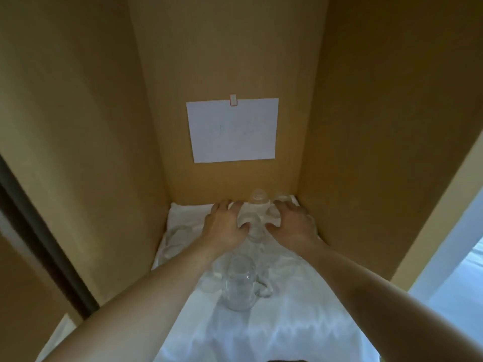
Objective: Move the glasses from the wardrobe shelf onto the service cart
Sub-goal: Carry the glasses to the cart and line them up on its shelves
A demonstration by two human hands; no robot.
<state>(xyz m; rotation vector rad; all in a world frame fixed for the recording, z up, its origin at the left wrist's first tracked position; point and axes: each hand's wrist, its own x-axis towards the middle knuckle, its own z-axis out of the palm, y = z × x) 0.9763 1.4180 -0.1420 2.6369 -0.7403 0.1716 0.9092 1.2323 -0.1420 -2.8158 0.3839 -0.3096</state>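
Note:
Several clear glasses stand on the white cloth (pixel 261 333) that covers the wardrobe shelf. Both my hands reach to the back of the shelf. My left hand (pixel 224 227) curls its fingers and thumb round a glass (pixel 245 218). My right hand (pixel 294 226) does the same with another glass (pixel 273 214) beside it. A further glass (pixel 254 232) stands between my two thumbs, and one more (pixel 258 197) stands behind against the back wall. A glass mug with a handle (pixel 239 286) stands nearer the front. The clear glass blurs into the cloth, so the grips are hard to read.
Wooden side walls close the shelf in on the left and right. A white paper sheet (pixel 232 130) is taped to the back wall. More glasses (pixel 173 239) stand by the left wall. The service cart is out of view.

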